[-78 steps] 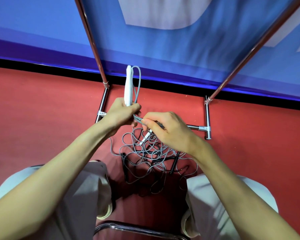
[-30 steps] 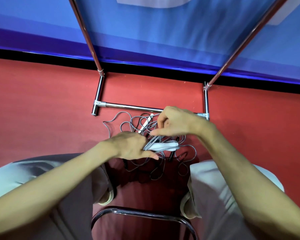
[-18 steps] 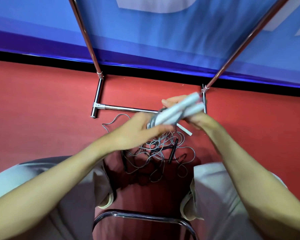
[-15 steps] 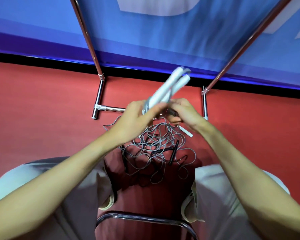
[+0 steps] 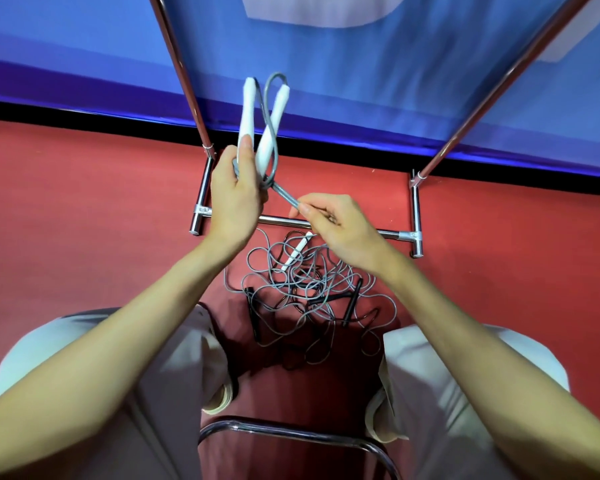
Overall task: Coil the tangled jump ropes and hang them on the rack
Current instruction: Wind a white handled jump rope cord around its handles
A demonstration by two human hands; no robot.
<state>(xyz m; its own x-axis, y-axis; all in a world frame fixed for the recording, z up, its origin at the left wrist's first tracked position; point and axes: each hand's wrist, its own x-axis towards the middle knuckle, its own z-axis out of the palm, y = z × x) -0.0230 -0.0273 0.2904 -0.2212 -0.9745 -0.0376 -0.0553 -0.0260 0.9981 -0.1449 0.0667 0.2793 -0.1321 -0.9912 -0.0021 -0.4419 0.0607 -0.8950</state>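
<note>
My left hand (image 5: 234, 199) grips two white handles (image 5: 248, 112) of a grey jump rope, held upright in front of the rack's left post. A loop of its grey cord (image 5: 270, 133) arcs over the handle tops and runs down to my right hand (image 5: 336, 225), which pinches several strands of cord together. On the red floor between my knees lies a tangled pile of ropes (image 5: 309, 292) with grey cords, black handles and one more white handle (image 5: 295, 252). The chrome rack (image 5: 414, 209) stands just beyond the pile.
The rack's low crossbar (image 5: 388, 233) spans the floor behind the pile, and its two slanted posts rise to the upper left and upper right. A blue wall panel (image 5: 361, 81) backs it. A chrome chair frame (image 5: 291, 431) curves below my knees.
My left hand has turned the two white handles upright and moved left. My right hand has drawn away to the lower right, pinching the cord and pulling it taut.
</note>
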